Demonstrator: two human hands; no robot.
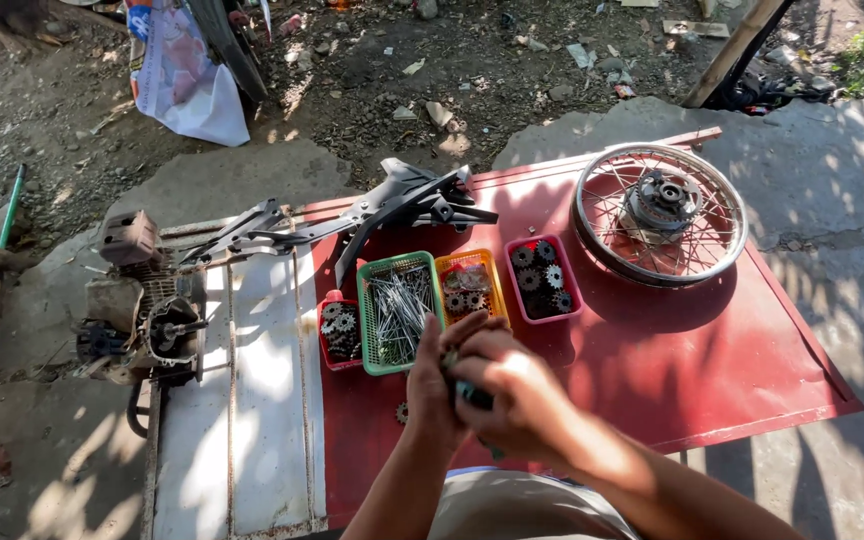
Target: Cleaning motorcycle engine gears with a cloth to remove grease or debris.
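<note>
Small dark part (469,393) clasped between both hands above the red table's (712,350) near edge.

The flat metal table carries a spoked steel wheel (660,213), a black angular frame (392,205), then four mesh baskets: green (397,312) full of thin pins, orange (469,285) and pink (542,277) holding toothed sprockets, a small red one (338,331) too. The left hand (432,385) and right hand (512,395) press together, fingers curled shut around the part, mostly hiding it. A loose sprocket (402,412) lies beside the left wrist.
</note>
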